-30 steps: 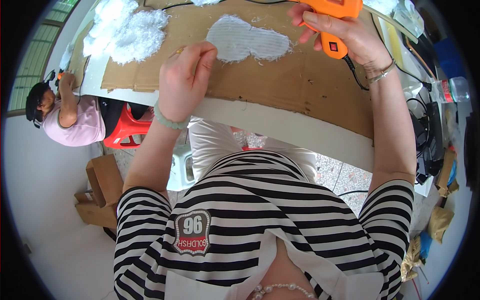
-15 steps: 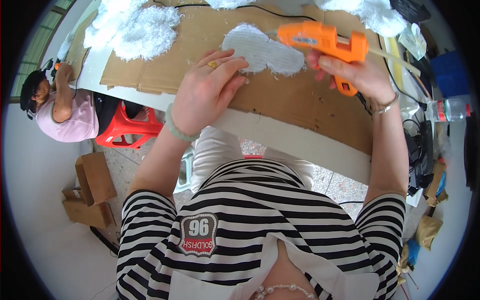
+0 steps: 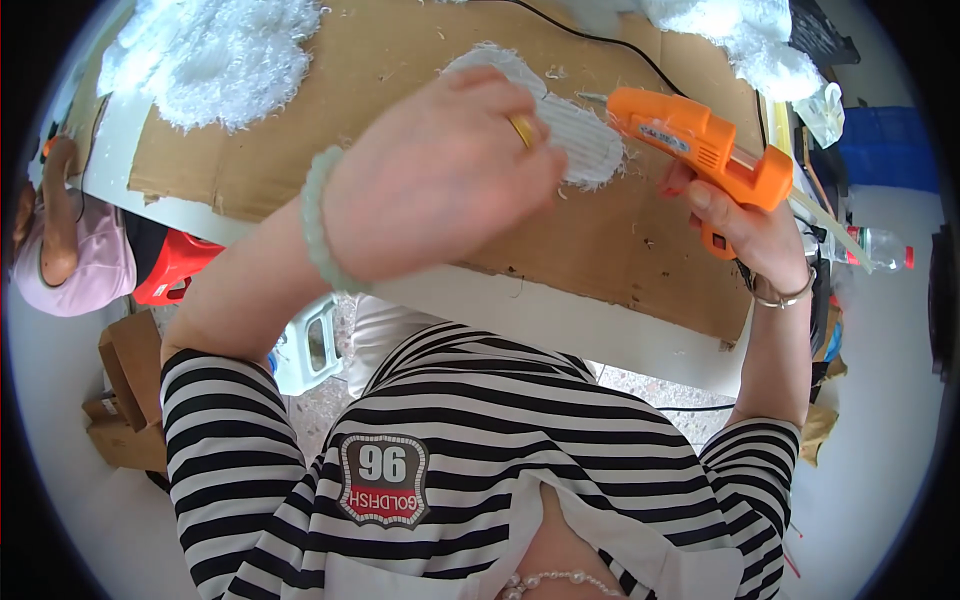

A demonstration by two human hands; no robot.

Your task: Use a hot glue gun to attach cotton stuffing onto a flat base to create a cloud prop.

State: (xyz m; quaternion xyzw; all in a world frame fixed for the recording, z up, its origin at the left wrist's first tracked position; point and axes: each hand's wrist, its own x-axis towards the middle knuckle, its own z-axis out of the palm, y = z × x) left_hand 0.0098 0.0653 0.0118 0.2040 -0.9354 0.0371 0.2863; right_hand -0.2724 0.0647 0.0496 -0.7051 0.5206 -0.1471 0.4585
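Observation:
My right hand point(image 3: 755, 232) is closed round the handle of an orange hot glue gun point(image 3: 690, 140), with a pale glue stick point(image 3: 835, 225) poking out of its back. The gun's nozzle points left, at the edge of a flat white cloud-shaped piece point(image 3: 592, 145) with ribbed surface and frayed rim. That piece lies on brown cardboard point(image 3: 390, 70). Over its near left part hangs my left hand point(image 3: 450, 180), raised and smeared by motion, hiding some of it. Its fingers look bent, but whether they hold anything is hidden.
Fluffy white bundles point(image 3: 205, 60) lie at the far left, more white fluff point(image 3: 745, 40) at the far right. A black cord point(image 3: 620, 40) crosses the cardboard. A plastic bottle point(image 3: 885, 248) is at right. Another person point(image 3: 85, 250) sits at left near a red stool point(image 3: 178, 268).
My left hand has lifted off the white piece and come up closer to the camera. The glue gun has moved right and tilted, its nozzle farther down the piece. The whole view has shifted.

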